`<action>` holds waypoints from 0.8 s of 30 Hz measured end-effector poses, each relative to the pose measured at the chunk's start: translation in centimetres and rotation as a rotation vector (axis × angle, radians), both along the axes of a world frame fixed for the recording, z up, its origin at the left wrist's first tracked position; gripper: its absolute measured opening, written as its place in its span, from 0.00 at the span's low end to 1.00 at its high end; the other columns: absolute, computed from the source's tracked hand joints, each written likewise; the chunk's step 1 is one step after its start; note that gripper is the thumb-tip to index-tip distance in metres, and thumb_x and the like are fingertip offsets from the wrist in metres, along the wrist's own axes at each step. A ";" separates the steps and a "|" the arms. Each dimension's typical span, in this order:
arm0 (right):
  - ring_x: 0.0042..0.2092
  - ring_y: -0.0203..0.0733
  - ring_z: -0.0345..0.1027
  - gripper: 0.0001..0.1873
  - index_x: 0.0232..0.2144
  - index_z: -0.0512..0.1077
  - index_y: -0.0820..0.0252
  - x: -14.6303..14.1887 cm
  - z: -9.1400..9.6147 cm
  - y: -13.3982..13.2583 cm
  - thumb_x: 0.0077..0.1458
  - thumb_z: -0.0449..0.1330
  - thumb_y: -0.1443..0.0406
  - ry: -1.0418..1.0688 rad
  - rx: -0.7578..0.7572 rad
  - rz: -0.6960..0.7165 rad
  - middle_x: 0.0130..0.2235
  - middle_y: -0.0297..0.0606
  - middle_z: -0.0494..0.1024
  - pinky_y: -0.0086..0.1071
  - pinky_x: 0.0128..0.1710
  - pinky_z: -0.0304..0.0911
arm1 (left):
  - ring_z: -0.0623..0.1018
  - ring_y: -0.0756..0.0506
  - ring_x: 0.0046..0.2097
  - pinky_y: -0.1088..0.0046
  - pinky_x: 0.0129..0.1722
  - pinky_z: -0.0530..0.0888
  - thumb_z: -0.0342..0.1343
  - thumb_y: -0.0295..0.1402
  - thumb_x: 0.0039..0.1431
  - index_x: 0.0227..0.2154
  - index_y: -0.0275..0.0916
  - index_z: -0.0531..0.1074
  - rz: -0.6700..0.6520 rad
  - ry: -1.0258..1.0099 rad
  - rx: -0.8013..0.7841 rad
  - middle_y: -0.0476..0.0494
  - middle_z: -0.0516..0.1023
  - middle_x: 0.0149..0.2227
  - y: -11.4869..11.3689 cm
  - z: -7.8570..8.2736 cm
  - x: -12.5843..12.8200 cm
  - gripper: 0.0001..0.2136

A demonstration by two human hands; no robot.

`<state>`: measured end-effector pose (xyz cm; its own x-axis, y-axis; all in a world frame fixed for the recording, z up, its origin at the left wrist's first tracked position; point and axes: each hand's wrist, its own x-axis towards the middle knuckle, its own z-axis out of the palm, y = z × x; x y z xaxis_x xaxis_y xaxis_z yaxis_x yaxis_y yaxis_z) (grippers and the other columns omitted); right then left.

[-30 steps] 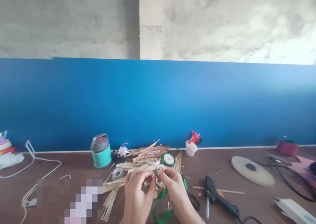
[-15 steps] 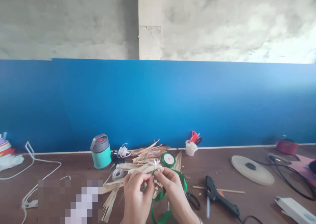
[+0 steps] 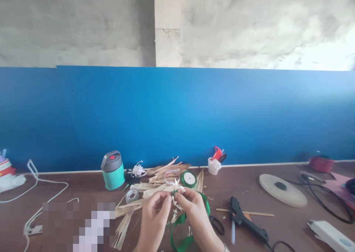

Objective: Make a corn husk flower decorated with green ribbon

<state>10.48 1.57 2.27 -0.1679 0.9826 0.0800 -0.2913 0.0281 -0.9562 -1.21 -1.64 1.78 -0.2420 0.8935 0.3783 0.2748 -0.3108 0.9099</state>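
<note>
Two bare hands meet above a brown table [image 3: 241, 187]. The right hand [image 3: 195, 210] is closed in a pinch at the green base of a small white flower [image 3: 175, 184]. Just beside it, the left hand [image 3: 155, 212] has thumb and forefinger nearly together; whether they grip anything is unclear. Green ribbon [image 3: 186, 243] loops below, with dry husks [image 3: 122, 227] behind and to the left. This looks like wrapping the base; another turn would call for steady pinching and taut ribbon.
</note>
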 end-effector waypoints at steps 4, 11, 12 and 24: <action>0.24 0.32 0.56 0.09 0.20 0.70 0.65 0.0 0.3 0.0 0.43 0.62 0.63 -0.030 0.010 -0.014 0.20 0.31 0.68 0.25 0.25 0.54 | 0.76 0.45 0.27 0.75 0.26 0.72 0.55 0.41 0.52 0.24 0.36 0.76 -0.064 -0.064 -0.099 0.45 0.79 0.23 0.4 0.2 -0.1 0.13; 0.23 0.33 0.58 0.07 0.19 0.69 0.64 0.1 0.2 0.3 0.42 0.60 0.65 -0.078 0.020 0.014 0.20 0.31 0.69 0.26 0.25 0.56 | 0.78 0.44 0.28 0.73 0.28 0.74 0.55 0.41 0.52 0.30 0.36 0.78 -0.067 -0.062 -0.076 0.45 0.79 0.23 0.8 -0.3 -0.3 0.13; 0.23 0.33 0.58 0.06 0.19 0.69 0.63 0.1 0.2 0.3 0.42 0.59 0.65 -0.085 0.026 0.014 0.20 0.30 0.68 0.25 0.25 0.55 | 0.78 0.44 0.28 0.73 0.28 0.74 0.55 0.40 0.53 0.30 0.36 0.78 -0.065 -0.051 -0.070 0.45 0.79 0.23 0.8 -0.3 -0.4 0.13; 0.26 0.33 0.59 0.12 0.21 0.72 0.64 0.1 0.1 0.1 0.41 0.66 0.59 -0.064 0.003 0.015 0.22 0.31 0.71 0.25 0.28 0.56 | 0.78 0.44 0.27 0.75 0.23 0.72 0.52 0.38 0.55 0.24 0.38 0.74 0.124 0.146 0.060 0.43 0.79 0.24 0.4 -0.4 -0.4 0.11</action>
